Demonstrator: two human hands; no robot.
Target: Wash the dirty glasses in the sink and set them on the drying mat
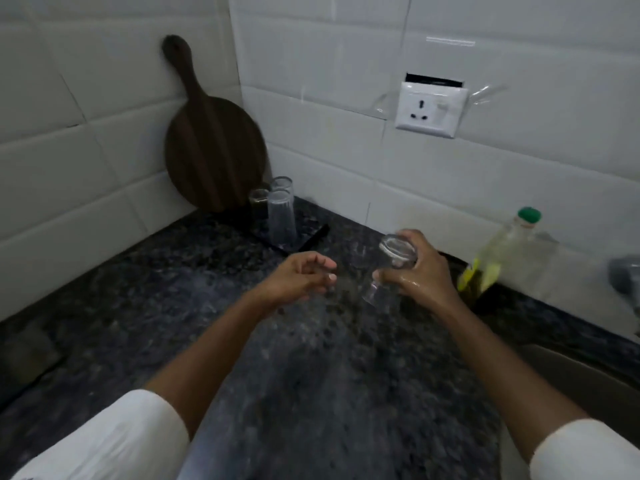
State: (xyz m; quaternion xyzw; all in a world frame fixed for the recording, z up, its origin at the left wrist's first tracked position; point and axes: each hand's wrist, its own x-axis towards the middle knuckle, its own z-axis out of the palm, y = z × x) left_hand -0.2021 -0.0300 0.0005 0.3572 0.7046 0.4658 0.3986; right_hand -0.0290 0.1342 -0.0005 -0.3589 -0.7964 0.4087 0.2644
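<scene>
My right hand [420,271] grips a clear wet glass [388,268] above the dark counter, tilted with its base up and away from me. My left hand [303,277] hovers just left of the glass with relaxed, half-curled fingers and holds nothing. Three clear glasses [278,211] stand upside down close together on the black drying mat [311,239] in the back corner. The sink's edge [571,372] shows at the right, its inside mostly out of view.
A dark round wooden board [211,147] leans against the tiled wall behind the mat. A bottle of yellow liquid with a green cap [502,254] stands at the right, by a grey blurred object [625,275]. A wall socket [429,110] sits above the speckled counter [173,306].
</scene>
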